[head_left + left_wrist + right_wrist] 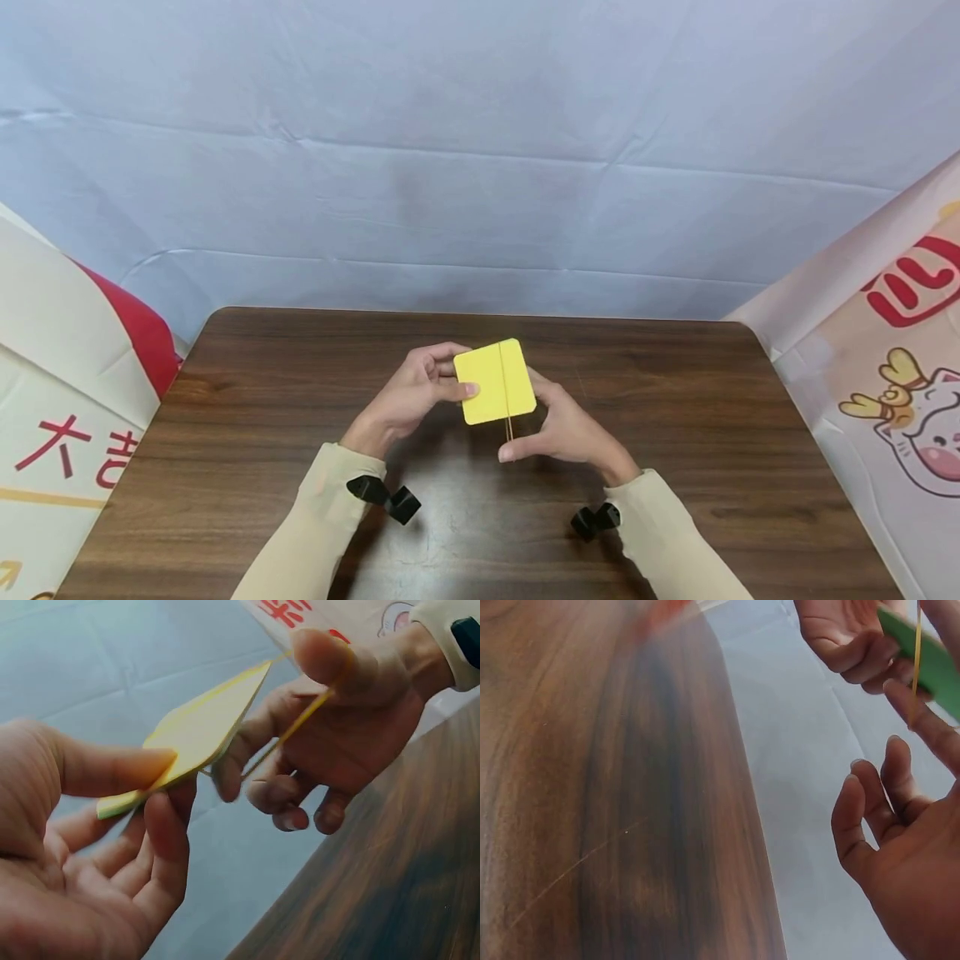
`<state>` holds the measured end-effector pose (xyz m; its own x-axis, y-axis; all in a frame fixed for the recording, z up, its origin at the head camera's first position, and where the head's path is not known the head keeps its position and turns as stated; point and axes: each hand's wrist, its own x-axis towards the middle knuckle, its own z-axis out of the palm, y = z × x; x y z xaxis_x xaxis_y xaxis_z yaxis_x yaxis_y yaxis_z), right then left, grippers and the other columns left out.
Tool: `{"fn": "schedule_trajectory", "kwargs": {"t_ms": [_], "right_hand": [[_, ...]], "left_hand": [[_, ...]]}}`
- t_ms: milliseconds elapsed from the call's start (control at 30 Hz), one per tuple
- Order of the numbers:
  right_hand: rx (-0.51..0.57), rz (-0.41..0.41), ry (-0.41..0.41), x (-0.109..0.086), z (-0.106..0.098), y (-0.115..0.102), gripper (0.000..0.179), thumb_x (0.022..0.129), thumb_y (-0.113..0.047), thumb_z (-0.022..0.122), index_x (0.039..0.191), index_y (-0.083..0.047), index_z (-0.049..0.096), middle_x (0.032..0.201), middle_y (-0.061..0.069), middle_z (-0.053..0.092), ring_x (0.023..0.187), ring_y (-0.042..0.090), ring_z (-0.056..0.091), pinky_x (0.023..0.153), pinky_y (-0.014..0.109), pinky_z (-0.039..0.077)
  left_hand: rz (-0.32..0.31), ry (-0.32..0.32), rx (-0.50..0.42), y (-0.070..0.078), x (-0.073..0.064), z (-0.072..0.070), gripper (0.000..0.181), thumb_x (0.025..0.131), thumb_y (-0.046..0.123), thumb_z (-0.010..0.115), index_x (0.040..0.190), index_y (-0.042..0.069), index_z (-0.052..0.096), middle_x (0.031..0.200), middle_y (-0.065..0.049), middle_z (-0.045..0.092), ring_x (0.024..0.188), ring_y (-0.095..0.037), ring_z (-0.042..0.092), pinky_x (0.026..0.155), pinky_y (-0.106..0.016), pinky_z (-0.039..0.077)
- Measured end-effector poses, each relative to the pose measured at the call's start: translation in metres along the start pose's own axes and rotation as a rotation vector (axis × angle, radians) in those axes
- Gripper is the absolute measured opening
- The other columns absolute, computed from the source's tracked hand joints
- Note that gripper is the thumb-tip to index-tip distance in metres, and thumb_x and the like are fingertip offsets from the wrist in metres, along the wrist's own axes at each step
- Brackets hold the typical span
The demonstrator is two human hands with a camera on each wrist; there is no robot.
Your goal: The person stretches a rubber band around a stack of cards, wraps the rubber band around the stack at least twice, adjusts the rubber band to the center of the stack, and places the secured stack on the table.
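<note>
A thin square stack of cards (483, 390) with rounded corners is held above the table, its yellow face up. Its underside appears as a green face (939, 679) in the right wrist view. My left hand (408, 393) pinches the stack by its left side, thumb on the yellow face and fingers beneath. Around the stack runs a thin yellow rubber band (306, 714), which my right hand (564, 429) pulls out toward me, looped over thumb and index finger. The right hand's other fingers (896, 761) are loosely bent and hold nothing.
Beneath the hands is a dark brown wooden table (675, 400) with rounded far corners. A pale cloth backdrop (480, 183) hangs behind it. Printed sheets (67, 400) flank both sides. Black devices (386, 497) sit at both wrists over cream sleeves.
</note>
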<state>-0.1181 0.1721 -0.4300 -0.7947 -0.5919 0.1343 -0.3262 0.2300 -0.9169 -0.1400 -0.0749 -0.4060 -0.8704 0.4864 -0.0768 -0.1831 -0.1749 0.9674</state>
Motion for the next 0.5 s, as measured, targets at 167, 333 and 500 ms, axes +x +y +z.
{"fn": "schedule_trajectory", "kwargs": {"t_ms": [167, 333, 500], "right_hand": [[-0.076, -0.021, -0.022, -0.005, 0.006, 0.002, 0.043, 0.080, -0.020, 0.088, 0.121, -0.019, 0.075, 0.128, 0.003, 0.063, 0.112, 0.029, 0.058, 0.090, 0.044, 0.050], [-0.152, -0.081, -0.066, -0.010, 0.009, 0.000, 0.033, 0.082, -0.023, 0.085, 0.115, -0.019, 0.079, 0.088, 0.008, 0.057, 0.083, 0.028, 0.055, 0.072, 0.034, 0.048], [-0.151, -0.111, -0.088, -0.012, 0.010, -0.005, 0.030, 0.083, -0.020, 0.085, 0.112, -0.017, 0.080, 0.079, 0.003, 0.049, 0.076, 0.030, 0.049, 0.067, 0.037, 0.046]], "left_hand": [[-0.087, 0.160, -0.046, 0.000, 0.003, 0.000, 0.042, 0.086, -0.012, 0.069, 0.127, -0.006, 0.059, 0.090, -0.007, 0.075, 0.073, -0.015, 0.068, 0.068, -0.029, 0.052], [-0.147, 0.273, -0.106, -0.004, 0.006, -0.002, 0.044, 0.085, -0.013, 0.069, 0.127, -0.006, 0.059, 0.083, -0.005, 0.072, 0.066, -0.012, 0.060, 0.063, -0.024, 0.048], [-0.159, 0.336, -0.111, -0.007, 0.008, -0.001, 0.046, 0.083, -0.013, 0.071, 0.127, -0.006, 0.059, 0.081, -0.007, 0.070, 0.064, -0.013, 0.058, 0.061, -0.024, 0.048]]}}
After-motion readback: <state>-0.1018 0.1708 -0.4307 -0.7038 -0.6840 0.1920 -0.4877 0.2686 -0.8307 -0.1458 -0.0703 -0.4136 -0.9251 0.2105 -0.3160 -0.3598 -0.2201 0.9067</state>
